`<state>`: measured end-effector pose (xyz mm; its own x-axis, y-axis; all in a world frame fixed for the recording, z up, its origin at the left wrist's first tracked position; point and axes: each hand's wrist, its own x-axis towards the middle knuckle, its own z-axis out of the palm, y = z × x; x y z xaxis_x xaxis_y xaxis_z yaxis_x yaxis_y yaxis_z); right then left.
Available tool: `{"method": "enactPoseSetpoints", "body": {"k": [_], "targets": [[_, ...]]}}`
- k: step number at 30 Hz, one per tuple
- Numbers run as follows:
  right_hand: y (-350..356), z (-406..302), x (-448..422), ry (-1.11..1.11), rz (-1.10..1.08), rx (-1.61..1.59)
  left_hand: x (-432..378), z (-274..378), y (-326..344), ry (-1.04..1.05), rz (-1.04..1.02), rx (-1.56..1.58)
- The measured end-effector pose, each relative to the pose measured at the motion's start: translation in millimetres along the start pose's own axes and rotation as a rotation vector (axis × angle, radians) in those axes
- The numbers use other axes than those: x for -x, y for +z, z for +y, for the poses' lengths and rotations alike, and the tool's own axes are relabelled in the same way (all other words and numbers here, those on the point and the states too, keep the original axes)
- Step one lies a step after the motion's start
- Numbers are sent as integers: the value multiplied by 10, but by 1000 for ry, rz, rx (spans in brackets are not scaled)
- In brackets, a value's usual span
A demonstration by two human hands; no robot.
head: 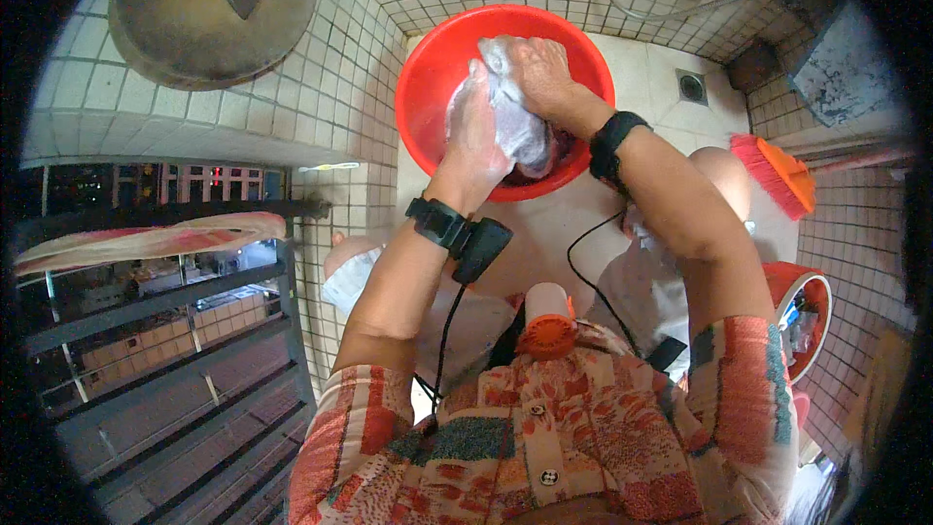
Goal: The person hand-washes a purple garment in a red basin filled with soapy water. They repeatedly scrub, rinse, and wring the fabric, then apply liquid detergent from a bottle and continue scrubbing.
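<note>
A wet, soapy, pale cloth (521, 127) is bunched over a red plastic basin (423, 131) on the tiled floor. My right hand (539, 76) grips its upper part, knuckles up and fingers curled into the fabric. Lower on the left, my left hand (477, 127) presses along the cloth with the thumb side up, and lather coats the skin. Some darker material shows beneath the cloth at the basin's lower right, too hidden to identify. Each wrist wears a black strap with a cable. Close to my lap stands a white bottle with an orange cap (548, 332).
A floor drain (691, 87) lies right of the basin. Further right are a broom with red bristles (773, 175) and a red bucket (820, 335) holding small items. A shower hose (685, 14) hangs on the tiled wall. At left, a metal railing (175, 321) carries a twisted cloth (153, 239).
</note>
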<state>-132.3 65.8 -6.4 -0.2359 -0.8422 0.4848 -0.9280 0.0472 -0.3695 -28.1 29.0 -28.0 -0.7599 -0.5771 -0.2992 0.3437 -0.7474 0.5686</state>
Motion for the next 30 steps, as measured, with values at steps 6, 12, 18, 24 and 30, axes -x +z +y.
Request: {"method": "enactPoseSetpoints", "body": {"k": [6, 12, 18, 24, 30], "targets": [[59, -69, 127, -338, -92, -107, -23, 39, 59, -89, -43, 125], [205, 378, 12, 13, -269, -10, 51, 122, 40, 35, -26, -67], [245, 378, 36, 26, -199, -84, 40, 166, -100, 79, 2, -603], [212, 216, -10, -224, -147, -311, 36, 7, -128, 258, 52, -918], [174, 207, 12, -23, -8, -140, 21, 28, -173, 182, 4, -638]]}}
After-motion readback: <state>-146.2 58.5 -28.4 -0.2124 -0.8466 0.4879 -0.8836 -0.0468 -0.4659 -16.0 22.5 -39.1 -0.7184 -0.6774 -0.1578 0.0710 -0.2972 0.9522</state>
